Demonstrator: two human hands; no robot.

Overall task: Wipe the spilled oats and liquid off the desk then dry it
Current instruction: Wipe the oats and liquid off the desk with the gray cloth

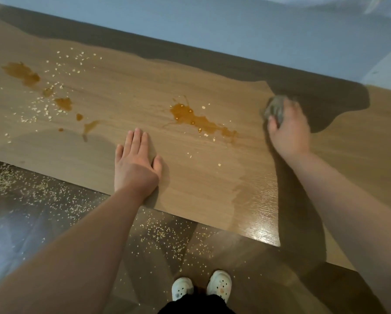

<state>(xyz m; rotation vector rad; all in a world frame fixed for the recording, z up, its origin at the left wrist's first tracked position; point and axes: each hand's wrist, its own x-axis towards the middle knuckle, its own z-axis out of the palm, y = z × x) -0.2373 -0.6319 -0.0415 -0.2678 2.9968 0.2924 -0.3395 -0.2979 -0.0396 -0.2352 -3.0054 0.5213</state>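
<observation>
The right hand [289,130] is gripping a crumpled grey cloth [275,108], fingers curled over it, and pressing it against the desk [126,91] at the far right, well apart from both spills; its blur is hinting at a sweeping stroke. The left hand [135,162] is lying flat near the front edge, fingers straight and together, probably bracing the person as they are leaning to reach. A brown puddle [196,120] with oats in it is sitting between the two hands, and a longer trail of puddles [22,72] among scattered oats [61,71] is lying at the far left. A wet sheen [258,214] is showing by the front right edge, so wiping is likely starting from that side. No bowl or bin is showing; many oats are lying on the floor [54,200] below
</observation>
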